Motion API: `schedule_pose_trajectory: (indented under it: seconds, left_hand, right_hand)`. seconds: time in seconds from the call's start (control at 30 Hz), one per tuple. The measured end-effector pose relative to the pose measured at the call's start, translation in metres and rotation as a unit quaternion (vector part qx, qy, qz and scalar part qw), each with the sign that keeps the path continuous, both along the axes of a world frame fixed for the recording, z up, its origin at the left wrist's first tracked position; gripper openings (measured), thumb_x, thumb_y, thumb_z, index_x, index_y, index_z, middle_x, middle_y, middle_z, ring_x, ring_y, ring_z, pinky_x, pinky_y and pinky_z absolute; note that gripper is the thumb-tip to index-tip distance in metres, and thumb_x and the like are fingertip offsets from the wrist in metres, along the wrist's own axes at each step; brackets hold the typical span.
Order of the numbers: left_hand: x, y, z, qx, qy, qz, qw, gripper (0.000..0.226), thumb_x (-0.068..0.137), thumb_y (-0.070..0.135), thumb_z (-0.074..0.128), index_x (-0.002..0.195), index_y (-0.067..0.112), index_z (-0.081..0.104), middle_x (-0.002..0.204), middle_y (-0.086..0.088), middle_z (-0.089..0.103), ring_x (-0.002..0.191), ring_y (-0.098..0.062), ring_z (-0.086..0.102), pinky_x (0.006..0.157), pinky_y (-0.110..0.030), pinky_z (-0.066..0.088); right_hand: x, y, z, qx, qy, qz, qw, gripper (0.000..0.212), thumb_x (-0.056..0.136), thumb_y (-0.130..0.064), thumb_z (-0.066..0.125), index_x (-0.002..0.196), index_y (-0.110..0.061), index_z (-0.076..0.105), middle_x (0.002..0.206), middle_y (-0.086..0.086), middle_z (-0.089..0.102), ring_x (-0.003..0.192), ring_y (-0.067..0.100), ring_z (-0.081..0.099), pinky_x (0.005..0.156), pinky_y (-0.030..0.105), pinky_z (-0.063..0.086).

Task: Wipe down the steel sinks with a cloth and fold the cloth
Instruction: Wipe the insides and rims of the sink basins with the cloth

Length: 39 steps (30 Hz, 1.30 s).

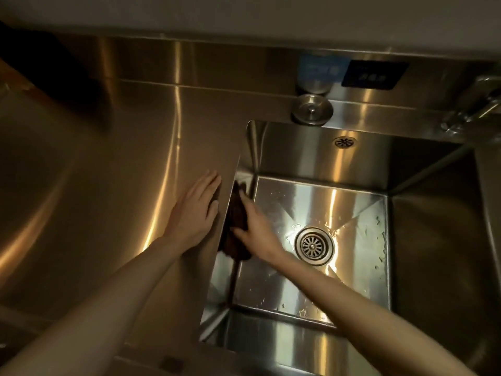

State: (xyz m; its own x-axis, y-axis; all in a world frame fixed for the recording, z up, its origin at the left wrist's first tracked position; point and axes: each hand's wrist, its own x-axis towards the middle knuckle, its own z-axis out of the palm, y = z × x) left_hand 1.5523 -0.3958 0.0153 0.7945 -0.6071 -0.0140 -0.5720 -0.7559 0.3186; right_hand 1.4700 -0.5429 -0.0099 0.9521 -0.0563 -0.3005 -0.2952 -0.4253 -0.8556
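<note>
Brown cloth (237, 213); blue label (321, 70) illegible

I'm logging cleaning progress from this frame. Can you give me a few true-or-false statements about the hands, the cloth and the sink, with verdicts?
1. The right hand presses a dark cloth against the left wall of the sink. True.
2. The left hand is inside the sink. False: it rests flat on the counter beside it.
3. A stopper plugs the drain. False: the drain is uncovered; the stopper sits on the ledge behind the sink.
4. Water droplets lie on the sink floor. True.
</note>
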Motion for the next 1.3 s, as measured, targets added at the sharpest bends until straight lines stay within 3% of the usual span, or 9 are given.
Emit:
schedule_pose_trajectory:
  seconds: [0.17, 0.37, 0.47, 0.6, 0.67, 0.87, 1.0, 1.17, 1.3]
  left_hand:
    - [-0.005, 0.001, 0.001, 0.001, -0.002, -0.004, 1.0, 0.061, 0.092, 0.035, 0.032, 0.146, 0.008, 0.032, 0.153, -0.004, 0.026, 0.142, -0.015, 0.02, 0.117, -0.026, 0.008]
    - [-0.003, 0.003, -0.003, 0.002, -0.006, -0.021, 1.0, 0.07, 0.086, 0.042, 0.046, 0.147, 0.01, 0.03, 0.155, -0.002, 0.022, 0.144, -0.012, 0.014, 0.118, -0.028, 0.007]
    - [-0.003, 0.001, -0.001, 0.017, -0.013, -0.017, 1.0, 0.071, 0.084, 0.043, 0.047, 0.145, 0.009, 0.033, 0.153, -0.004, 0.027, 0.142, -0.011, 0.016, 0.117, -0.023, 0.003]
    - [-0.002, -0.001, 0.001, 0.027, 0.001, -0.01, 1.0, 0.072, 0.083, 0.043, 0.046, 0.145, 0.009, 0.032, 0.153, -0.007, 0.028, 0.142, -0.014, 0.018, 0.117, -0.027, 0.007]
    - [-0.003, -0.001, 0.001, 0.031, -0.005, -0.017, 0.999, 0.074, 0.081, 0.044, 0.047, 0.145, 0.008, 0.033, 0.153, -0.007, 0.028, 0.142, -0.015, 0.018, 0.118, -0.028, 0.008]
    - [-0.003, 0.001, -0.001, 0.007, -0.043, -0.04, 0.998, 0.073, 0.079, 0.046, 0.053, 0.143, 0.014, 0.04, 0.152, -0.002, 0.031, 0.144, -0.018, 0.019, 0.118, -0.035, 0.011]
    - [-0.004, 0.001, -0.001, 0.0, -0.049, -0.037, 0.998, 0.071, 0.078, 0.044, 0.053, 0.141, 0.015, 0.042, 0.151, 0.0, 0.034, 0.143, -0.02, 0.02, 0.116, -0.039, 0.016]
    - [-0.005, 0.0, -0.002, -0.001, -0.072, -0.058, 0.996, 0.065, 0.079, 0.04, 0.051, 0.14, 0.019, 0.044, 0.149, 0.004, 0.036, 0.142, -0.024, 0.024, 0.113, -0.048, 0.022]
    - [-0.006, 0.002, -0.003, 0.001, -0.076, -0.063, 0.995, 0.063, 0.081, 0.041, 0.05, 0.14, 0.02, 0.044, 0.149, 0.003, 0.037, 0.141, -0.024, 0.024, 0.112, -0.05, 0.022]
  right_hand:
    - [0.11, -0.055, 0.01, -0.086, -0.062, -0.044, 0.993, 0.071, 0.085, -0.004, 0.062, 0.147, -0.009, 0.029, 0.147, 0.017, 0.034, 0.135, 0.031, 0.034, 0.111, 0.032, 0.026]
    - [0.146, -0.056, -0.063, -0.092, 0.109, -0.065, 0.988, 0.055, 0.085, -0.002, 0.051, 0.138, -0.007, 0.041, 0.134, 0.022, 0.047, 0.118, 0.038, 0.049, 0.098, 0.036, 0.039]
    - [0.134, -0.056, -0.066, -0.128, 0.124, -0.024, 0.984, 0.06, 0.087, -0.005, 0.053, 0.143, -0.003, 0.032, 0.14, 0.024, 0.04, 0.122, 0.037, 0.046, 0.1, 0.032, 0.036]
    - [0.1, -0.035, -0.044, -0.206, 0.004, -0.002, 0.978, 0.084, 0.086, -0.007, 0.058, 0.15, -0.005, 0.003, 0.154, 0.021, 0.009, 0.129, 0.045, 0.033, 0.107, 0.046, 0.034]
    - [0.103, -0.031, -0.052, -0.253, 0.027, -0.006, 0.967, 0.093, 0.084, -0.006, 0.061, 0.149, -0.003, -0.005, 0.156, 0.02, 0.0, 0.13, 0.047, 0.028, 0.106, 0.047, 0.033]
    - [0.144, -0.038, -0.121, -0.219, 0.123, -0.031, 0.967, 0.056, 0.097, -0.005, 0.033, 0.147, 0.002, 0.01, 0.15, 0.024, 0.017, 0.135, 0.043, 0.024, 0.108, 0.053, 0.025]
    - [0.136, -0.04, -0.117, -0.222, 0.137, -0.024, 0.965, 0.08, 0.09, -0.012, 0.052, 0.149, -0.001, -0.001, 0.149, 0.024, 0.015, 0.125, 0.05, 0.036, 0.102, 0.051, 0.037]
    - [0.058, -0.027, -0.087, -0.071, 0.019, 0.032, 0.997, 0.107, 0.076, -0.013, 0.07, 0.149, -0.01, -0.008, 0.155, 0.018, 0.003, 0.14, 0.036, 0.018, 0.115, 0.032, 0.019]
    - [0.063, -0.011, -0.126, -0.159, 0.073, 0.04, 0.984, 0.108, 0.074, -0.016, 0.07, 0.149, -0.009, -0.008, 0.154, 0.019, 0.005, 0.134, 0.046, 0.022, 0.111, 0.05, 0.027]
